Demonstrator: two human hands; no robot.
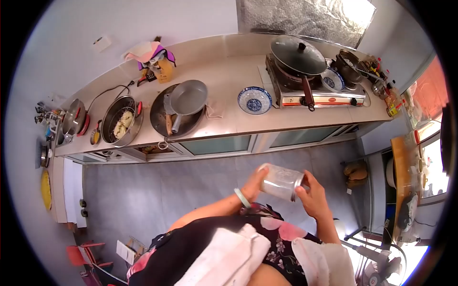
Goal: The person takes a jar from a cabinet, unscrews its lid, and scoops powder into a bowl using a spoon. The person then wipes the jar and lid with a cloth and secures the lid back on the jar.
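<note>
A clear jar point(280, 182) is held on its side between my two hands, above the floor in front of my body. My left hand point(255, 184), with a pale bangle at the wrist, is closed around the jar's left end. The fingers of my right hand point(313, 194) grip the right end, where a metallic-looking rim or lid shows. Something pale lies inside the jar toward the left, but I cannot make out what it is.
Along the counter point(229, 126) stand a pot with pale food point(125, 125), a grey pan point(189, 97) on a dark wok, a blue-and-white bowl point(255, 100) and a gas stove point(317, 99) with a lidded wok point(298, 56). A fan point(374, 267) is at lower right.
</note>
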